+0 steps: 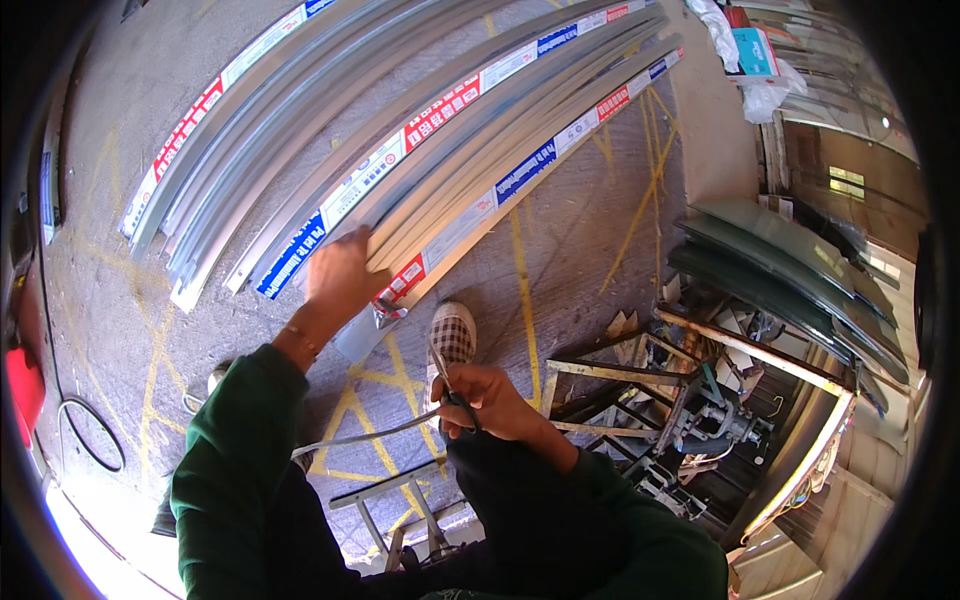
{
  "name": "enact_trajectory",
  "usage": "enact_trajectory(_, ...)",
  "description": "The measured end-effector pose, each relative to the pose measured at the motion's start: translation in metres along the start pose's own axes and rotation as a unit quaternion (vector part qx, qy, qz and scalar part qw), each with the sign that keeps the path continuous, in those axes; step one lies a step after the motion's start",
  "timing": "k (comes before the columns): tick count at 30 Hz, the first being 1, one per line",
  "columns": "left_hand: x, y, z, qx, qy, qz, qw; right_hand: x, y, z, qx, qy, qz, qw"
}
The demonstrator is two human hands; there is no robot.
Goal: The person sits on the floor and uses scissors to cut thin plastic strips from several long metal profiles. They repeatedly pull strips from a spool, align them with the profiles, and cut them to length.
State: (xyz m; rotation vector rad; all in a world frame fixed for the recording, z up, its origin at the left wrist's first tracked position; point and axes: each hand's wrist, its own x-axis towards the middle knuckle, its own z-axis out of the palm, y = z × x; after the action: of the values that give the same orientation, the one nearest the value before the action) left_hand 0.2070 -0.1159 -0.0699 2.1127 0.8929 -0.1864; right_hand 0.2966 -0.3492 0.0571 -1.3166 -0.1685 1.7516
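Observation:
My left hand (338, 272) is at the near end of a bundle of long metal profiles (470, 165), its fingers and thumb around the edges of the strips. Printed red, white and blue film covers some of these profiles. A crumpled bit of film (388, 312) sticks out just below that hand. Lower and to the right, my right hand (495, 402) holds scissors (440, 372) with dark handles, the blades pointing up and away. A thin grey strip (375, 435) runs left from beside the right hand; whether the fingers touch it is hidden.
Another bundle of wrapped profiles (260, 110) lies on the left. A checked shoe (454, 333) stands below the near profile ends. At right are a rusty metal frame (620, 375) with scrap and stacked dark panels (780, 270). A black cable (65, 430) curls at far left.

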Motion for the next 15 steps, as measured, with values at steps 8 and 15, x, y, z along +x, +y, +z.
enact_trajectory(8, -0.016, -0.007, 0.016, 0.083, 0.169, 0.158, 0.969, 0.001, -0.005, 0.006, -0.027, 0.033, -0.005, 0.999)
enact_trajectory(15, -0.049, -0.036, 0.013, 0.128, 0.149, 0.193, 0.961, 0.007, -0.007, 0.006, -0.051, 0.006, -0.013, 0.999)
